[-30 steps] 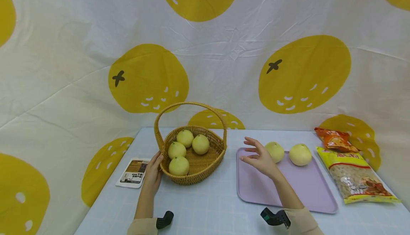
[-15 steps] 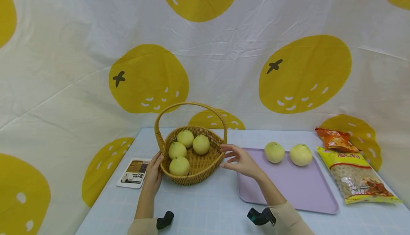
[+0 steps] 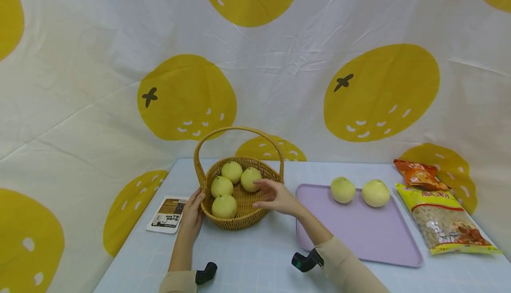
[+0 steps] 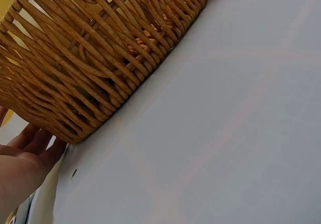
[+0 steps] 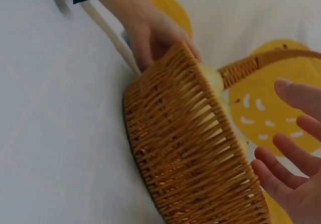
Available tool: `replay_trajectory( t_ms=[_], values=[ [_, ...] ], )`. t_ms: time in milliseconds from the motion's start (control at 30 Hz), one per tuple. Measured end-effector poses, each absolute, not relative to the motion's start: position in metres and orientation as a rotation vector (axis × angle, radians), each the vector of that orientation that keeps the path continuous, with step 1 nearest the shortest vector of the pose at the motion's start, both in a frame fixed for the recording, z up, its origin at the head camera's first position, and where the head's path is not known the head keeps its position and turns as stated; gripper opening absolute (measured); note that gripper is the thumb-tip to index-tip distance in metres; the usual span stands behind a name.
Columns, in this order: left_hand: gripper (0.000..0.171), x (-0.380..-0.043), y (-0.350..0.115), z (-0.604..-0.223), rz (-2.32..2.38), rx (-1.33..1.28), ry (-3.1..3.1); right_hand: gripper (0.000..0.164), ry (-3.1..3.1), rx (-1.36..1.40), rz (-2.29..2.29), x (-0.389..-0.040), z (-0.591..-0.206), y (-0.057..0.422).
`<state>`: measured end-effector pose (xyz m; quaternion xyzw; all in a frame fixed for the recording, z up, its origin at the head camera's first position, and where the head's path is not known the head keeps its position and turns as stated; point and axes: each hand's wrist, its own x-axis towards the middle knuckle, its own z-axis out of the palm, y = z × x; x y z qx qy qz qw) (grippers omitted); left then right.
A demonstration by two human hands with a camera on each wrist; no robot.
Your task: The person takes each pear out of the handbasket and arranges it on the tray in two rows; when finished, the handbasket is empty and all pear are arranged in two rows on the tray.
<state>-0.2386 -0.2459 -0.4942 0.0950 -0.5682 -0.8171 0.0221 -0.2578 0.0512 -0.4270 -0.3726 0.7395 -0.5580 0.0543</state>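
Observation:
A brown wicker basket (image 3: 239,224) with a tall arched handle stands on the table, holding several round, pale yellow-green pear-like fruits (image 3: 224,206). My left hand (image 3: 192,215) holds the basket's left side, fingertips at the rim. In the left wrist view its fingers lie against the outside of the woven wall (image 4: 100,48). Over the basket's right rim reaches my right hand (image 3: 279,197), thumb and fingers spread apart with nothing between them. Its fingertips overlap the rightmost fruit (image 3: 249,179) in the head view. Two more such fruits (image 3: 342,190) sit at the back of a lilac tray (image 3: 359,235).
Right of the tray lie a yellow-edged food bag (image 3: 443,222) and an orange snack packet (image 3: 421,174). A flat white-and-brown packet (image 3: 167,215) lies left of my left hand. A white curtain (image 3: 279,93) printed with yellow fruit hangs behind the table.
My right hand has moved left from over the tray, past the basket's right rim, to above the basket's inside. My left hand has stayed at the basket's left side.

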Motion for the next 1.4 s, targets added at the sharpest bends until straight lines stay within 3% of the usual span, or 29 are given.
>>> replay_trajectory(
  t_ms=[233,1000,1400],
  values=[
    [0.063,-0.24,-0.245,-0.496,-2.533,0.32,-1.763,0.05,2.264,-1.235,-1.589,-0.267,-0.431,0.027],
    [0.068,-0.239,-0.247,-0.499,-2.51,0.307,-1.789,0.075,2.378,-1.286,-1.125,-0.276,-0.441,-0.025],
    [0.065,-0.241,-0.247,-0.496,-2.529,0.325,-1.778,0.067,2.544,-1.187,-0.909,-0.273,-0.442,-0.033]
  ],
)
